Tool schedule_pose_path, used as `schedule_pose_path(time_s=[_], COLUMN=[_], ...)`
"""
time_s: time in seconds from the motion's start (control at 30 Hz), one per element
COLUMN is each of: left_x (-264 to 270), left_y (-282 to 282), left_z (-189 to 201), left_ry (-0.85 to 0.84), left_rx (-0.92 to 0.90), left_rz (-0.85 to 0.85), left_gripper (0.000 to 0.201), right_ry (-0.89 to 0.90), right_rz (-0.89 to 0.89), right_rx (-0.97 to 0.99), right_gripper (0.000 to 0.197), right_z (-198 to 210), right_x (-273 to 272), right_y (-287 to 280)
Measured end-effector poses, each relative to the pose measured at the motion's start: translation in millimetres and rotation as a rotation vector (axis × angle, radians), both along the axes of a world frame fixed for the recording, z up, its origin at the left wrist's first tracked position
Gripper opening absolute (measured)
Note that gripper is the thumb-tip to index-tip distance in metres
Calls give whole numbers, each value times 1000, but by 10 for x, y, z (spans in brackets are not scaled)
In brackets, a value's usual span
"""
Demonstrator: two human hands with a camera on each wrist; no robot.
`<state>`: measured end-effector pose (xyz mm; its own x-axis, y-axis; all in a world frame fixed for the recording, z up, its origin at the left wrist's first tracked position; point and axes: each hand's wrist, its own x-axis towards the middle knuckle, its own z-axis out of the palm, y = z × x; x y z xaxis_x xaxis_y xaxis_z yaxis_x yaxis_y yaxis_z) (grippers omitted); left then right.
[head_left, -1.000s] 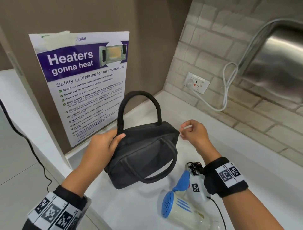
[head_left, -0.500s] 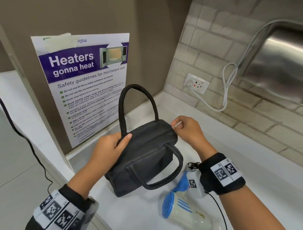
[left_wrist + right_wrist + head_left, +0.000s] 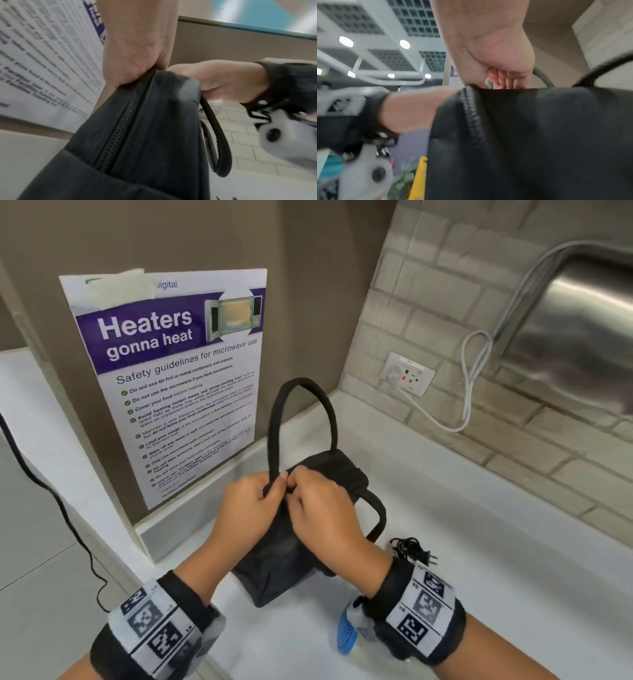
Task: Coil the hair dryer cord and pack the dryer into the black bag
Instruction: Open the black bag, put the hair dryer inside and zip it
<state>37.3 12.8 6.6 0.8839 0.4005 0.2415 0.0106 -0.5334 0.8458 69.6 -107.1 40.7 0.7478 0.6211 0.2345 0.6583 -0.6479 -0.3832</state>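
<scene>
The black bag stands on the white counter with one end towards me, one handle upright and the other drooping right. My left hand pinches the bag's top by the upright handle's base. My right hand meets it there and pinches a small pale zipper pull. The zipper looks shut along its visible length. The hair dryer, white with a blue grille, lies mostly hidden under my right wrist. Its coiled black cord and plug lie right of the bag.
A microwave safety poster hangs on the brown panel left of the bag. On the tiled back wall are a socket with a white cable and a steel appliance. A black cable trails down at the left.
My right hand moved left along the bag's top from its far end to meet the left hand. The bag turned end-on towards me, and the dryer went under my right wrist.
</scene>
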Motion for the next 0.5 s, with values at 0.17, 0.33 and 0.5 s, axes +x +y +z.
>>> schedule_pose_path(time_s=[0.17, 0.33, 0.5], left_x=[59, 156, 185], left_y=[148, 225, 291], left_z=[-29, -14, 20], left_ry=[18, 156, 240], left_rx=[-373, -337, -265], left_rz=[-16, -76, -187], left_gripper=[46, 56, 61], right_ry=[-52, -269, -400], right_rz=[208, 336, 378], right_rx=[172, 23, -314], right_gripper=[6, 17, 30], right_z=[59, -214, -506], right_x=[-338, -470, -512], right_y=[49, 73, 57])
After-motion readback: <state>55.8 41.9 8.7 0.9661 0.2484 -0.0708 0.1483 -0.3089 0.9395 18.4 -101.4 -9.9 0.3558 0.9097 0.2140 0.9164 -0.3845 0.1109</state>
